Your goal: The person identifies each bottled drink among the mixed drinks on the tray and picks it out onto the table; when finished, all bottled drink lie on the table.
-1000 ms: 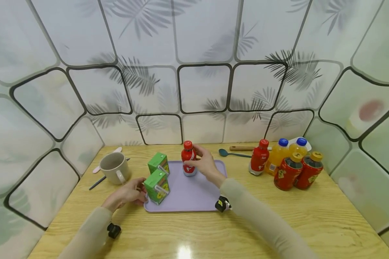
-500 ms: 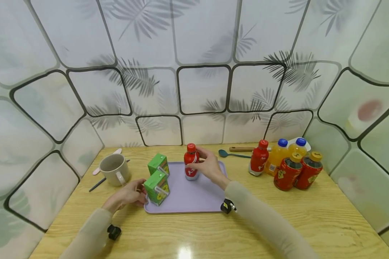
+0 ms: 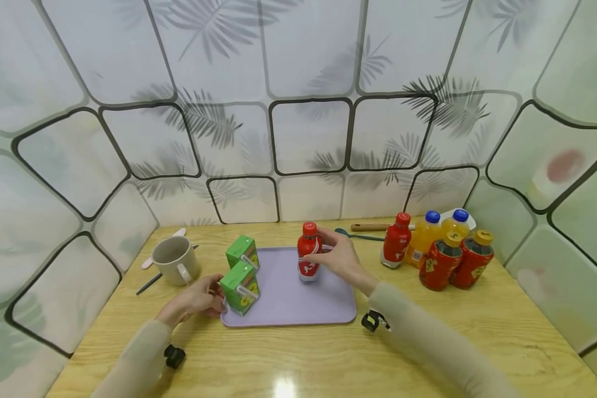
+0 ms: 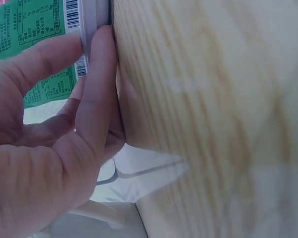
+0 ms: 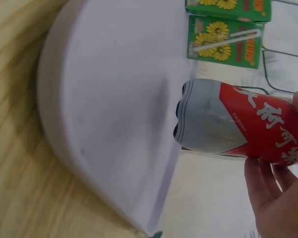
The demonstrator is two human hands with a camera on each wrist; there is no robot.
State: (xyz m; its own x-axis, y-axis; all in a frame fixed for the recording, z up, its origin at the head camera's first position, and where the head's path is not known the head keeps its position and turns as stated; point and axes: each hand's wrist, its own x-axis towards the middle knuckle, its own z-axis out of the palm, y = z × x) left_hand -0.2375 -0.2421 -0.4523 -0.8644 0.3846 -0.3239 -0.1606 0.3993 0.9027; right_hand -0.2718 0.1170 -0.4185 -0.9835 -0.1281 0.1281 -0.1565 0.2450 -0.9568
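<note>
My right hand (image 3: pixel 345 258) holds a red cola bottle (image 3: pixel 308 264) upright by its upper body, over the middle of the lilac tray (image 3: pixel 291 315). In the right wrist view the grey base of the cola bottle (image 5: pixel 203 116) points at the tray floor. My left hand (image 3: pixel 199 299) pinches the tray's left rim between thumb and finger, beside the nearer green drink carton (image 3: pixel 240 287). A second green drink carton (image 3: pixel 242 250) stands just behind it; both have straws on their sides. The left wrist view shows fingertips (image 4: pixel 102 42) right at the tray rim.
Left of the tray stand a grey mug (image 3: pixel 176 260), a dark thin utensil (image 3: pixel 149 283) and a pink spoon (image 3: pixel 147 263). To the right are another red bottle (image 3: pixel 396 241), orange drinks (image 3: pixel 423 240) and yellow-capped dark bottles (image 3: pixel 440 262). Behind them lie a teal spoon (image 3: pixel 363 237) and a wooden-handled utensil (image 3: pixel 370 227).
My right hand has carried the red cola bottle rightward and a little nearer across the tray. The left hand stays at the tray rim, and both cartons keep their places.
</note>
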